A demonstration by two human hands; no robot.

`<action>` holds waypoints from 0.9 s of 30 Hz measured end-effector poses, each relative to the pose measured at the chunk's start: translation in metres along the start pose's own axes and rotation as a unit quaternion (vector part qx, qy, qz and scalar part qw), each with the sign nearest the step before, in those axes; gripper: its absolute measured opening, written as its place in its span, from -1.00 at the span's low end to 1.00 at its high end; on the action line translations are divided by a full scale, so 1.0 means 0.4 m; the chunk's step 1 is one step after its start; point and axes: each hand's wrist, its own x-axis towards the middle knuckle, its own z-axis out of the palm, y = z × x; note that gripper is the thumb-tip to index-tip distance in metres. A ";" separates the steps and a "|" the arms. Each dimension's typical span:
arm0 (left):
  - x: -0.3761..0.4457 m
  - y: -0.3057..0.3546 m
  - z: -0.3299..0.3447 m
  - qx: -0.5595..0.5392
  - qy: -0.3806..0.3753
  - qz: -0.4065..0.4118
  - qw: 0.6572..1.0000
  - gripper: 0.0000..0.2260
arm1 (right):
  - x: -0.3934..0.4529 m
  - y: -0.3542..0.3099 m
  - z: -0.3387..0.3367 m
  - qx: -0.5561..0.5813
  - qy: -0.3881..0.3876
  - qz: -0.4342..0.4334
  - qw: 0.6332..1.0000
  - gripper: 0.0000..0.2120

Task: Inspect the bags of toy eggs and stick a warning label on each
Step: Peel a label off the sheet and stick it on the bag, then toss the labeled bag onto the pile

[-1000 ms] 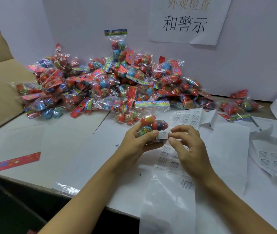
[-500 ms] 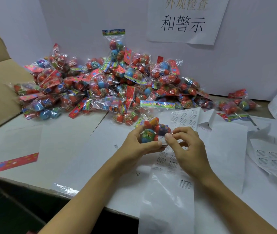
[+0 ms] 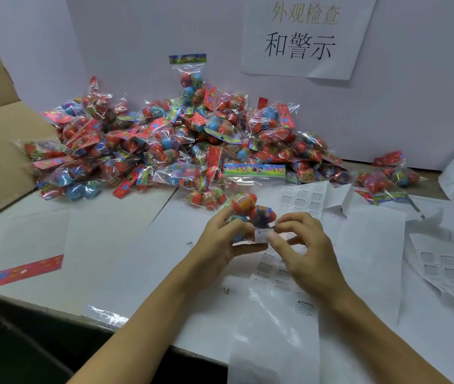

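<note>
The left hand (image 3: 220, 245) grips one bag of toy eggs (image 3: 248, 214) just above the bench (image 3: 126, 225), fingers curled round it, while the right hand (image 3: 300, 248) pinches a small white warning label (image 3: 262, 234) against the bag's near face — the two hands close together, meeting at the label. The label looks only partly pressed down, so this bag seems mid-labelling rather than finished. Behind, a large pile of bags (image 3: 181, 145) lies heaped against the back wall; whether any of those carry labels is too small to tell, though most of the work likely remains. A few bags (image 3: 386, 178) lie apart to the right — possibly the done ones, but that is a guess. The label sheet (image 3: 303, 198) under the hands has many stickers left on it.
</note>
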 end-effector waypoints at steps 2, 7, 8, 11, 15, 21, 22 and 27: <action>-0.001 0.001 0.001 0.008 0.006 -0.005 1.000 -0.67 | 0.008 0.006 -0.010 0.019 -0.016 0.004 1.000 -0.86; 0.001 0.002 -0.001 0.027 0.009 -0.022 0.999 -0.77 | 0.023 0.018 -0.053 0.105 -0.008 0.053 0.993 -0.82; -0.002 0.002 0.001 0.037 0.003 -0.020 0.999 -0.79 | 0.021 0.021 -0.053 0.106 -0.030 0.070 0.991 -0.79; -0.008 -0.003 0.005 0.086 0.007 -0.011 0.996 -0.77 | 0.015 0.023 -0.036 0.113 -0.081 0.095 0.986 -0.73; 0.004 -0.014 -0.002 0.145 0.071 0.018 0.987 -0.64 | 0.017 0.019 -0.037 0.177 -0.061 0.159 0.969 -0.77; 0.057 -0.042 -0.057 0.422 0.194 0.141 0.874 -0.75 | 0.000 0.007 -0.092 0.117 0.003 0.211 0.970 -0.95; 0.071 -0.045 -0.070 0.495 0.172 0.151 0.838 -0.65 | -0.013 0.005 -0.105 0.119 0.000 0.214 0.969 -0.94; 0.135 -0.087 -0.085 0.664 0.144 0.140 0.720 -0.50 | -0.094 -0.015 -0.189 0.104 -0.057 0.270 0.955 -0.86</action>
